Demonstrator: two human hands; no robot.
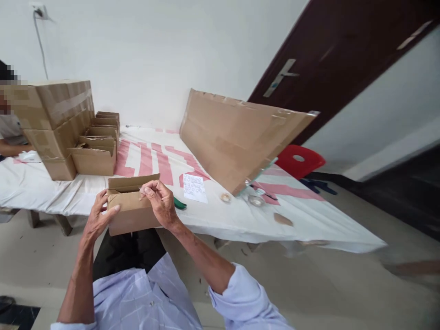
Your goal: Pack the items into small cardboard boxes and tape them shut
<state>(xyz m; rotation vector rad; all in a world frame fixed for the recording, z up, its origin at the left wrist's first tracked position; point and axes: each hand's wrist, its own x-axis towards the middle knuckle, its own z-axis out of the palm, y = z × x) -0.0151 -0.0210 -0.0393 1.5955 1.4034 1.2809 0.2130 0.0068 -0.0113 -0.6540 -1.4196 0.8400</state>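
A small brown cardboard box sits at the table's near edge, close above my lap, with its back flap standing up. My left hand is closed on its left end, thumb on the front face and fingers round the side. My right hand is over the right part of the box's top edge, thumb and fingertips pinched together. Whatever is in that pinch is too small to make out. Just right of this hand lies a green-handled tool, partly hidden. A white sheet with rows of round marks lies beyond it.
Stacked cardboard boxes and a row of open small boxes stand at the left. A large cardboard sheet leans across the table. Tape rolls and a cardboard scrap lie right. Another person's arm shows far left.
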